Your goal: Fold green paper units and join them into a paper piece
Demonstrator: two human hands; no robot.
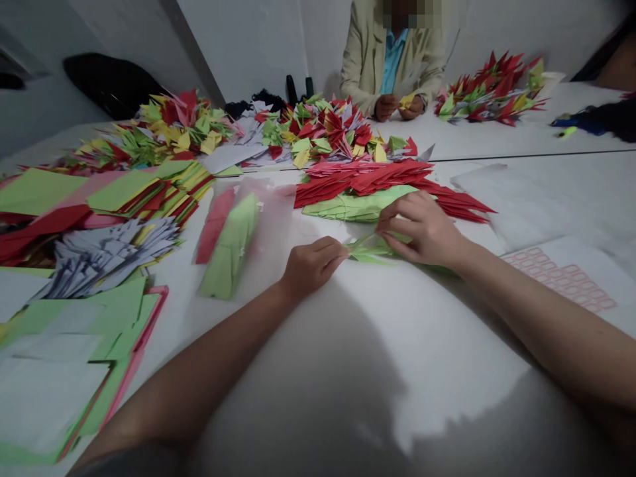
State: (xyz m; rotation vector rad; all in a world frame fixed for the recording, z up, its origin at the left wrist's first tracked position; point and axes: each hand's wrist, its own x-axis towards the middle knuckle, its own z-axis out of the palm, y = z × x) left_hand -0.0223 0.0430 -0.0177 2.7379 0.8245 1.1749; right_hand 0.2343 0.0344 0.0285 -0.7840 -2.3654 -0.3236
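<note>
I'm logging centre frame | left hand (312,267) closing, pinching folded green paper (371,250) | right hand (420,228) curling, gripping its other end

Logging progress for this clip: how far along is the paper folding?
Done: large heaps of folded red, green and yellow paper points lie across the far side of the white table. In hand: the right hand and left hand work a folded light-green paper strip. Left: stacked flat green and red paper sheets lie at the left; their number cannot be told.
</note>
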